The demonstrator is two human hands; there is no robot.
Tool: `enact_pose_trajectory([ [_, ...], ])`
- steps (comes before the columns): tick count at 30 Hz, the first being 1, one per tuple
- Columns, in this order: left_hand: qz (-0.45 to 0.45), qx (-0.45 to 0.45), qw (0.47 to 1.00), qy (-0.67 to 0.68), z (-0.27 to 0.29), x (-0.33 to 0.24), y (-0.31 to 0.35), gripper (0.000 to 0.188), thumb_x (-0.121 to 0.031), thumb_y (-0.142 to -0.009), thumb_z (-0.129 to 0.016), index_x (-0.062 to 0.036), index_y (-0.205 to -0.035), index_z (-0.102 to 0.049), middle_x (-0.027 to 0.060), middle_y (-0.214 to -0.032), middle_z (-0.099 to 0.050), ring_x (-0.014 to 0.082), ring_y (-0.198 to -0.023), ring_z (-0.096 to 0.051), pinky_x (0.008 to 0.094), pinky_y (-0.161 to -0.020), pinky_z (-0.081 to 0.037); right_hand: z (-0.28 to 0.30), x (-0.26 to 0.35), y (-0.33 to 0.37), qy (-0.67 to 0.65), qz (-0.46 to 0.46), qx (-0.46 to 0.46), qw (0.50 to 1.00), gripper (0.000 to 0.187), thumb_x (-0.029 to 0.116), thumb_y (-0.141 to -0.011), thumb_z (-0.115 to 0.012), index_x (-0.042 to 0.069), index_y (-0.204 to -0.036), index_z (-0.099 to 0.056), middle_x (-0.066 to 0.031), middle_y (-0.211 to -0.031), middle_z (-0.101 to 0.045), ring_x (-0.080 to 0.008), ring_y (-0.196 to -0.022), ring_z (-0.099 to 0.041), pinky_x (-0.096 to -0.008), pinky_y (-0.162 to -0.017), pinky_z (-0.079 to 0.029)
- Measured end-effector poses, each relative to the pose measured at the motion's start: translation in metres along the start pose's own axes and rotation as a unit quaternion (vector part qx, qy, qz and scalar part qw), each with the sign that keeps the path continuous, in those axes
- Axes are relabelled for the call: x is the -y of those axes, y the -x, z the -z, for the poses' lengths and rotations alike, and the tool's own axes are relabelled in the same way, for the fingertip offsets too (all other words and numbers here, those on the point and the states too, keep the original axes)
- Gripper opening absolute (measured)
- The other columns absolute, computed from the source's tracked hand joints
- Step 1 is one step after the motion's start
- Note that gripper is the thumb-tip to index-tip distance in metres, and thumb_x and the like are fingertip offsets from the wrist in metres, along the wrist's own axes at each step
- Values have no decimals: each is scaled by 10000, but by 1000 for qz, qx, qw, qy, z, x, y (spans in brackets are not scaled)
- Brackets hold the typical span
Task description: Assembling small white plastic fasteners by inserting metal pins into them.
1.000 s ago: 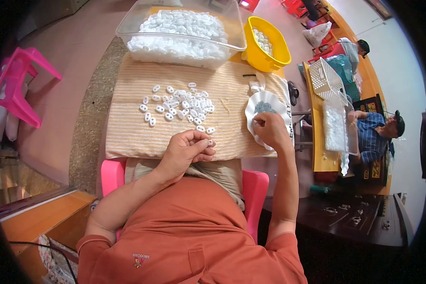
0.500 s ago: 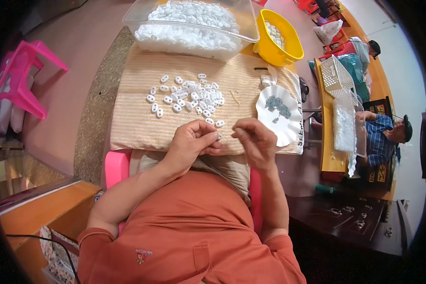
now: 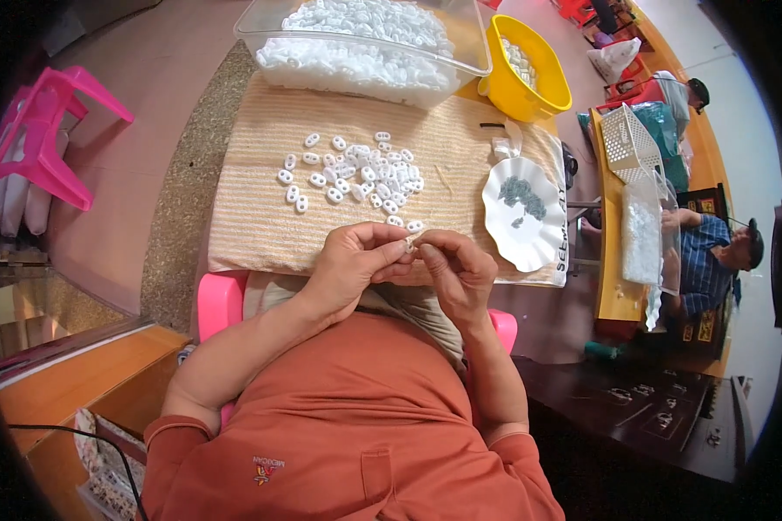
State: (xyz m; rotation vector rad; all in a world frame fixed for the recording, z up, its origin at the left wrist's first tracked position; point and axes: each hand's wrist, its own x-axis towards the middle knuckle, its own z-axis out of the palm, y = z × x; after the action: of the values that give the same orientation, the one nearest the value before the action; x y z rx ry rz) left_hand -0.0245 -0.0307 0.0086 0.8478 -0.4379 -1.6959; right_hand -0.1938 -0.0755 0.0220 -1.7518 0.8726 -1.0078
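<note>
My left hand [image 3: 343,265] pinches a small white plastic piece [image 3: 410,246] between thumb and index finger, mostly covered by the fingertips. Against it, the closed thumb and fingers of my right hand [image 3: 460,269] meet the left fingertips; whatever they grip is too small to make out. Just beyond both hands, on a striped cloth [image 3: 261,230], lies a loose pile of white oval pieces [image 3: 378,174], each with two dark holes. To the right sits a wavy-edged white dish [image 3: 530,247] holding a heap of tiny grey-green parts [image 3: 523,195].
A clear bin [image 3: 469,69] full of white pieces stands at the far edge, beside a yellow basin [image 3: 514,102] with more pieces. A pink stool [image 3: 52,165] is on the left floor. At right, a person [image 3: 708,260] sits by another table [image 3: 611,291].
My right hand has moved left and slightly down, so its fingertips now meet those of my left hand at the white piece. The view has shifted slightly.
</note>
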Motion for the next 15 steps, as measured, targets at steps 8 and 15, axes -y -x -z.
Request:
enact_pose_trajectory([
  [8,13,-10,1000,8,-3,-2,1,172,-25,-885,-604,23,-1050,-607,86,-947,-657,121,-814,-644,236,-734,-561,1,3,2,-112,-112,-22,987,108,8,-892,-605,-50,-980,-626,-88,-876,-669,-130,-793,-641,-241,-726,-526],
  [15,17,-6,1000,11,-2,-1,2,171,-24,-878,-613,15,-1044,-611,78,-934,-652,121,-821,-645,238,-740,-564,1,4,1,-146,-152,-6,977,105,7,-889,-609,-48,-977,-627,-68,-871,-666,-104,-789,-628,-223,-716,-515],
])
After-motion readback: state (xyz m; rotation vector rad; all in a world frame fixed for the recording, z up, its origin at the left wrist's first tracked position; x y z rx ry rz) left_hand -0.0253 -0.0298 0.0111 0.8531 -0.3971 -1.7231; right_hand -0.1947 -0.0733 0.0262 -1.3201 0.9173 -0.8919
